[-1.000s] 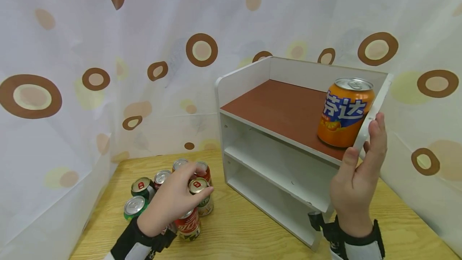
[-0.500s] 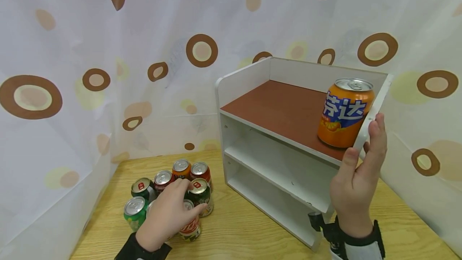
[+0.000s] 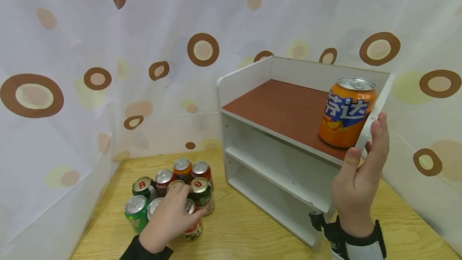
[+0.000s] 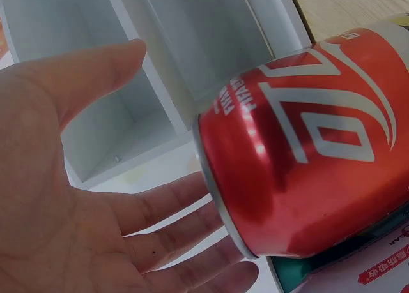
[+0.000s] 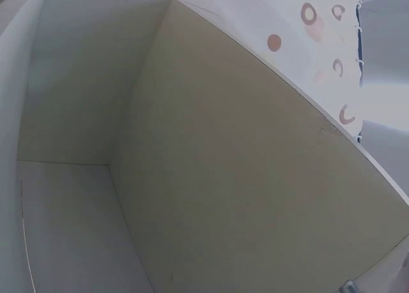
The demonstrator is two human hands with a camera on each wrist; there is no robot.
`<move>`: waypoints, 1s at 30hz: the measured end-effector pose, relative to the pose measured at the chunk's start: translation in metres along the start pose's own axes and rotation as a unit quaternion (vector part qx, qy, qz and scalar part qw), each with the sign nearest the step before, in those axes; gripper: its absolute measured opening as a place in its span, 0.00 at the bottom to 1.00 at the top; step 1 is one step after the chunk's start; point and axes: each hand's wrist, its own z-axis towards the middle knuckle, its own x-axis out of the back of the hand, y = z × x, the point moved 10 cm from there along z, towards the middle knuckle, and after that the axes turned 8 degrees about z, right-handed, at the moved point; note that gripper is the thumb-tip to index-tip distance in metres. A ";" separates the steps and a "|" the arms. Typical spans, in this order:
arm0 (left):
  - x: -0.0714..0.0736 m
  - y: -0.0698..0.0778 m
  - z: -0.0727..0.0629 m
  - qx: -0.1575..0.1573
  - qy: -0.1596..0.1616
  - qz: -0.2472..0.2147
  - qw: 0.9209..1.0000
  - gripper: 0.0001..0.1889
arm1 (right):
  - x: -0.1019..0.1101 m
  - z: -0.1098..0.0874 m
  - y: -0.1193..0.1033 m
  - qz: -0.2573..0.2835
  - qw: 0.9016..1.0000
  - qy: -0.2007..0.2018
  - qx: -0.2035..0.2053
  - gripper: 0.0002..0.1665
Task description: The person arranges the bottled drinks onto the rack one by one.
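Note:
My left hand [image 3: 169, 219] reaches over a group of upright drink cans at the left of the head view. Its thumb and fingers are spread around the top of a red can [image 4: 313, 146]. In the left wrist view the thumb stands apart from this can, while the fingertips lie right at its rim. Beside it stands a dark green can [image 3: 203, 196] with a gold lid. My right hand [image 3: 361, 191] is at the right side panel of a white shelf unit [image 3: 274, 167], fingers extended upward. An orange soda can [image 3: 344, 121] stands on the unit's brown top, near that panel.
More cans stand close together, among them a green can [image 3: 136, 212], a dark red can [image 3: 164, 181] and an orange can [image 3: 183, 169]. The unit's two lower compartments face forward on the wooden table [image 3: 245, 232]. A patterned curtain [image 3: 155, 31] hangs behind.
My left hand has drawn back and down over the cans, uncovering the lids behind it, and now sits around the red can. My right hand has stayed in place.

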 end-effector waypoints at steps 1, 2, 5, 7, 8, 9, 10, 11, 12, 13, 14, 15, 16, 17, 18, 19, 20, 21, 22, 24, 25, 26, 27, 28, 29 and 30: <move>-0.001 0.000 0.000 0.000 -0.001 0.002 1.000 0.31 | 0.000 0.000 0.000 0.000 1.000 -0.001 -0.001 0.29; -0.001 -0.001 0.000 0.001 -0.001 0.004 1.000 0.31 | 0.000 -0.001 0.001 -0.002 1.000 -0.003 -0.002 0.29; -0.003 -0.001 -0.001 0.002 -0.003 0.008 1.000 0.32 | 0.000 -0.001 0.001 -0.007 1.000 -0.008 -0.004 0.29; -0.005 -0.001 -0.002 0.001 -0.002 0.012 1.000 0.32 | 0.000 -0.002 0.002 -0.009 1.000 -0.010 -0.004 0.29; -0.005 -0.001 -0.003 0.001 -0.002 0.013 1.000 0.32 | 0.000 -0.002 0.002 -0.010 1.000 -0.010 -0.003 0.29; -0.006 -0.001 -0.003 -0.001 -0.002 0.014 1.000 0.32 | 0.000 -0.002 0.002 -0.008 1.000 -0.011 -0.002 0.29; -0.007 -0.002 -0.003 -0.001 -0.001 0.016 1.000 0.32 | 0.000 -0.002 0.002 -0.007 1.000 -0.011 -0.002 0.29; -0.007 -0.002 -0.004 -0.001 0.000 0.017 1.000 0.32 | 0.000 -0.002 0.002 -0.006 1.000 -0.011 -0.001 0.28; -0.008 -0.002 -0.005 0.000 0.001 0.018 1.000 0.33 | 0.000 -0.002 0.002 -0.004 1.000 -0.012 -0.001 0.28; -0.008 -0.002 -0.005 -0.001 0.002 0.018 1.000 0.32 | 0.000 -0.002 0.002 -0.003 1.000 -0.013 0.000 0.28; -0.009 -0.003 -0.005 -0.002 0.003 0.017 1.000 0.32 | 0.000 -0.002 0.002 -0.002 1.000 -0.014 0.000 0.28; -0.010 -0.003 -0.005 -0.001 0.003 0.017 1.000 0.32 | 0.000 -0.002 0.002 -0.001 1.000 -0.014 0.000 0.28; -0.010 -0.003 -0.006 0.000 0.005 0.018 1.000 0.32 | 0.000 -0.002 0.002 -0.002 1.000 -0.014 0.001 0.28; -0.011 -0.003 -0.006 -0.001 0.006 0.019 1.000 0.33 | 0.000 -0.002 0.002 -0.004 1.000 -0.014 0.001 0.28; -0.012 -0.004 -0.006 -0.001 0.006 0.020 1.000 0.33 | -0.001 -0.002 0.002 -0.004 1.000 -0.015 0.002 0.28; -0.012 -0.004 -0.006 -0.002 0.007 0.022 1.000 0.33 | -0.001 -0.002 0.002 -0.005 1.000 -0.015 0.002 0.28; -0.013 -0.003 -0.006 -0.003 0.008 0.026 1.000 0.34 | 0.000 -0.002 0.002 -0.005 1.000 -0.014 0.003 0.28; -0.014 -0.003 -0.006 -0.005 0.009 0.030 0.999 0.34 | -0.001 -0.001 0.002 -0.005 1.000 -0.014 0.003 0.28; -0.014 -0.003 -0.006 -0.008 0.010 0.034 0.999 0.35 | 0.000 -0.001 0.002 -0.005 1.000 -0.014 0.003 0.28; -0.014 -0.002 -0.007 -0.014 0.011 0.041 0.999 0.36 | -0.001 -0.001 0.002 -0.005 1.000 -0.015 0.002 0.28; -0.015 -0.001 -0.008 -0.016 0.012 0.045 0.999 0.37 | 0.000 -0.001 0.002 -0.004 1.000 -0.014 0.002 0.28; -0.015 -0.001 -0.008 -0.019 0.012 0.048 0.999 0.37 | 0.000 -0.001 0.002 -0.004 1.000 -0.014 0.002 0.28; -0.015 -0.001 -0.008 -0.020 0.012 0.048 0.999 0.37 | 0.000 0.000 0.002 -0.004 1.000 -0.013 0.001 0.28; -0.016 -0.001 -0.008 -0.021 0.011 0.050 0.998 0.37 | 0.000 0.000 0.002 -0.004 1.000 -0.012 0.002 0.28; -0.016 0.000 -0.008 -0.024 0.011 0.051 0.998 0.37 | 0.000 0.000 0.002 -0.005 1.000 -0.012 0.001 0.28; -0.017 0.000 -0.008 -0.025 0.010 0.053 0.998 0.37 | 0.000 0.000 0.002 -0.004 1.000 -0.010 0.002 0.28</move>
